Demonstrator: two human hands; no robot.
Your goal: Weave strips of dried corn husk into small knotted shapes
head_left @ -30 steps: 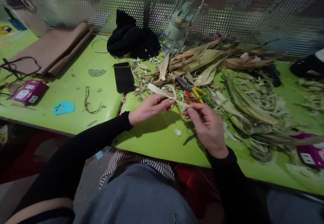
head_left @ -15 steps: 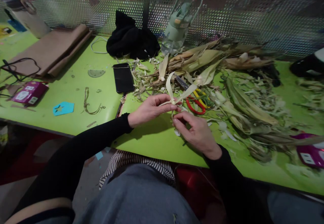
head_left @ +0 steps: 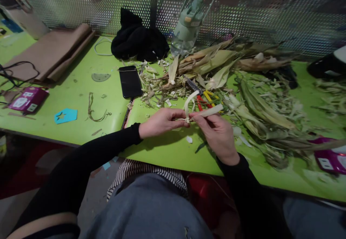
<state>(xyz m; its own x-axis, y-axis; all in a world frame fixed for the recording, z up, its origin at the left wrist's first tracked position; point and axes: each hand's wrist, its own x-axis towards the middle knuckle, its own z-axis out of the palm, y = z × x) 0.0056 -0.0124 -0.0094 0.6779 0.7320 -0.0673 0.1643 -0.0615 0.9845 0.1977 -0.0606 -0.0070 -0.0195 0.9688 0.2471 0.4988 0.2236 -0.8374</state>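
"How is your grip?"

"Your left hand pinches pale corn-husk strips where they cross, and your right hand pinches them just beside, above the counter."

"What could go wrong?"

"A hard tug might split the thin husk; if your left fingers slackened, the crossing could slip apart."

"Any writing?"

"Nothing you could read: the phone is dark, the purple power strip too blurred."

"Is the bench glossy?"
"Smooth, with a soft sheen; the phone looks glassier."
"And the strip?"
"Matt, papery, like the dry husks."
"The bundle?"
"Dull cloth. The screen looks like perforated metal."
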